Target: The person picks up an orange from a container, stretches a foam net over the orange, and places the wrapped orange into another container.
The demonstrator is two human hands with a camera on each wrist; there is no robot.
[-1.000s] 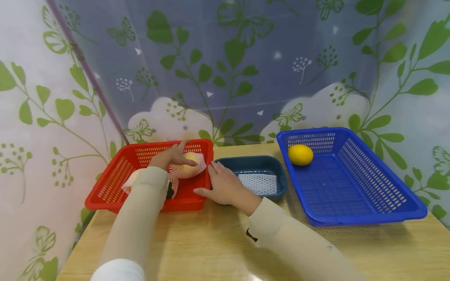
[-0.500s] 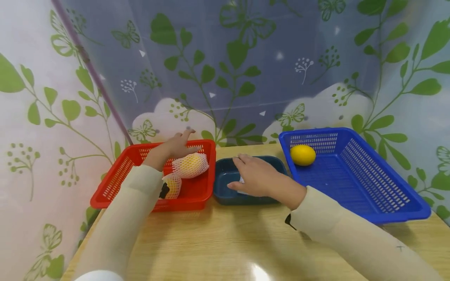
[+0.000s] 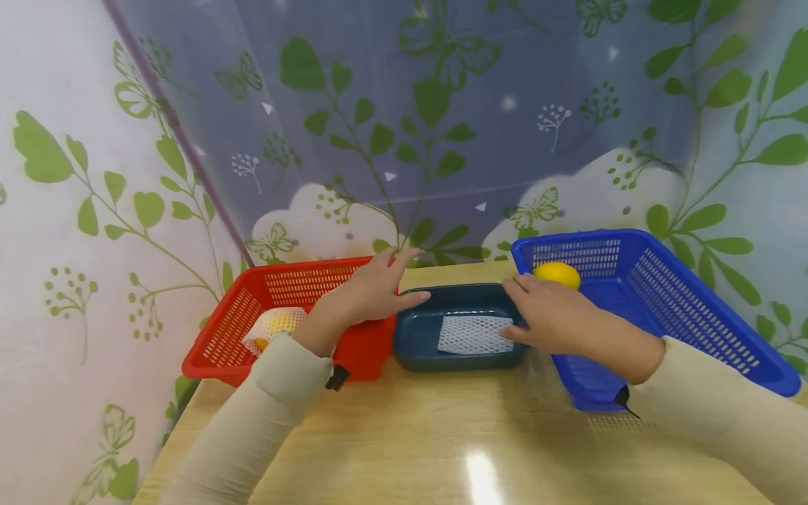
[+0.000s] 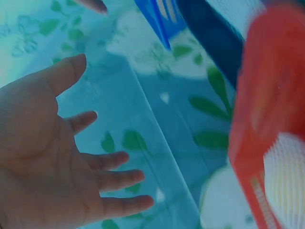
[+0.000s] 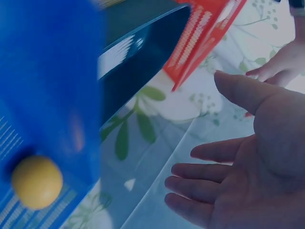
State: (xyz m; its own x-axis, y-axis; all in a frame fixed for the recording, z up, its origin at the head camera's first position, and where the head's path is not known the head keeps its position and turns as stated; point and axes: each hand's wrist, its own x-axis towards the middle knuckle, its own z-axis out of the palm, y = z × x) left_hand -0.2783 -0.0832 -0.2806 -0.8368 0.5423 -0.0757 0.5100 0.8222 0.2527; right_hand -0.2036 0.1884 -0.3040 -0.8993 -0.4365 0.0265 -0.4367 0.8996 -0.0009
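My left hand (image 3: 369, 294) is over the right side of the red basket (image 3: 217, 326), its fingertips reaching past the rim. The left wrist view shows its fingers spread and nothing in them. In that basket lies a yellow fruit in white foam netting (image 3: 275, 326); my left hand and forearm hide other contents. My right hand (image 3: 558, 315), fingers extended and holding nothing, is over the left rim of the blue basket (image 3: 694, 294). Behind it lies an oval yellow fruit (image 3: 557, 274), partly covered. Between the hands stands a dark teal tray (image 3: 416, 337) with a flat white foam net (image 3: 475, 334) inside.
All the containers stand along the back of a light wooden table (image 3: 416, 428). A patterned curtain (image 3: 404, 140) hangs close behind them. The blue basket's rim stands higher than the tray.
Both hands have moved right in the head view. My left hand moved from over the netted fruit to the red basket's right rim; my right passed across the tray to the blue basket.
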